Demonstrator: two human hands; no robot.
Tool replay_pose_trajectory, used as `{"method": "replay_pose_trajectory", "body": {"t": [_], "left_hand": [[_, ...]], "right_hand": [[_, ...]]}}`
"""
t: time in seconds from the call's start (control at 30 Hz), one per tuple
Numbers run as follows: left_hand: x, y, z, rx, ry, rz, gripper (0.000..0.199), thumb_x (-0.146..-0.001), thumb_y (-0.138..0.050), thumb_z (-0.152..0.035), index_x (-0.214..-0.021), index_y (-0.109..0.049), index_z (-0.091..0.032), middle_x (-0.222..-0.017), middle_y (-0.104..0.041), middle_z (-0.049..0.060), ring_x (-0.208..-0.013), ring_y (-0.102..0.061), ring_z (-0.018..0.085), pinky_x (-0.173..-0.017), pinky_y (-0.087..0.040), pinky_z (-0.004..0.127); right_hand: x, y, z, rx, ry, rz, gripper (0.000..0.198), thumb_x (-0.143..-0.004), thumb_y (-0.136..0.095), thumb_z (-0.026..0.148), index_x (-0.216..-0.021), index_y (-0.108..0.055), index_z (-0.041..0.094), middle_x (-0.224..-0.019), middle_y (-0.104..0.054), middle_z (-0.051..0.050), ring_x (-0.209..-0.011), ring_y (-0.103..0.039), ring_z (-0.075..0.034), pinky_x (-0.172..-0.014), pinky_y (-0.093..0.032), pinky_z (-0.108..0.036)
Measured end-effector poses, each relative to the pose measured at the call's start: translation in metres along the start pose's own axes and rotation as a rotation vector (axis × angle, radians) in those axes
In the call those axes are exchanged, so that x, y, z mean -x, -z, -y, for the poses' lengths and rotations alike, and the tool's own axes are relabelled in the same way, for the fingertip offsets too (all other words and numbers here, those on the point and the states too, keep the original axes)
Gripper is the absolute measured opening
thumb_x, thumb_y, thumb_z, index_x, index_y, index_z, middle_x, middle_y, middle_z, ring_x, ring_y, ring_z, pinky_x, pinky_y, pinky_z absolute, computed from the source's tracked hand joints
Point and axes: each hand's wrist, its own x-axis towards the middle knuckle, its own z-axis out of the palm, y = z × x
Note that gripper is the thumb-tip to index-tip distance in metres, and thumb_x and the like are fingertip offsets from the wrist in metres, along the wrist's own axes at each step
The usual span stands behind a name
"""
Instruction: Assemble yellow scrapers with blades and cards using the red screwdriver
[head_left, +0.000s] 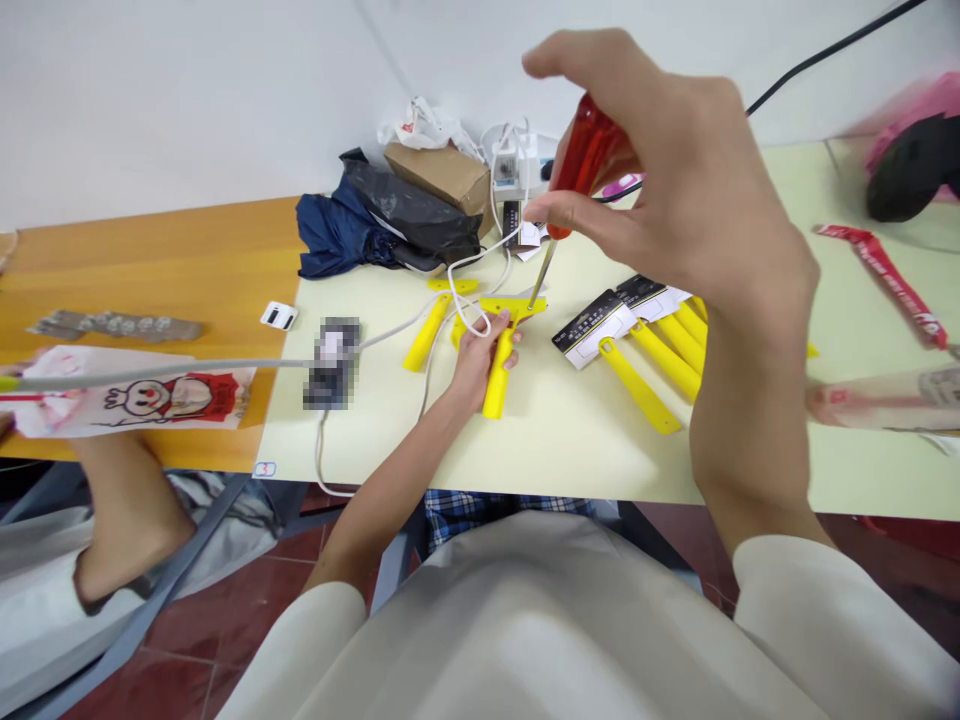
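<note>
My left hand (478,358) is closed around a yellow scraper (498,385), its handle pointing down toward me and its wide head at the top. In my right hand (675,170), raised above the table, is a screwdriver (577,160) with a clear red handle. Its thin metal shaft slants down, and the tip meets the right part of the scraper's head. Just left of my left hand lies another yellow scraper (426,335). Several yellow scrapers (641,385) with black-and-white cards (596,328) lie to the right, partly hidden by my right forearm.
White cable (450,275) loops close around my left hand. A navy and black bundle (390,220), a cardboard box (442,180) and a power strip (517,165) stand at the back. A person's arm (127,490) and a printed bag (150,390) are at left; a red strip (892,280) lies right.
</note>
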Motion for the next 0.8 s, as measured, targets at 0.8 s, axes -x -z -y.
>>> {"method": "replay_pose_trajectory", "body": {"t": [0.8], "left_hand": [[-0.001, 0.003, 0.001, -0.009, -0.018, 0.018, 0.039, -0.088, -0.093, -0.032, -0.088, -0.056, -0.020, -0.096, -0.068, 0.002, -0.072, -0.065, 0.007, -0.043, -0.036, 0.016]], "right_hand": [[0.001, -0.003, 0.013, -0.201, -0.030, 0.069, 0.054, -0.101, -0.066, 0.035, -0.153, -0.050, 0.037, -0.124, -0.072, -0.002, -0.104, -0.074, -0.026, -0.094, -0.067, -0.044]]}}
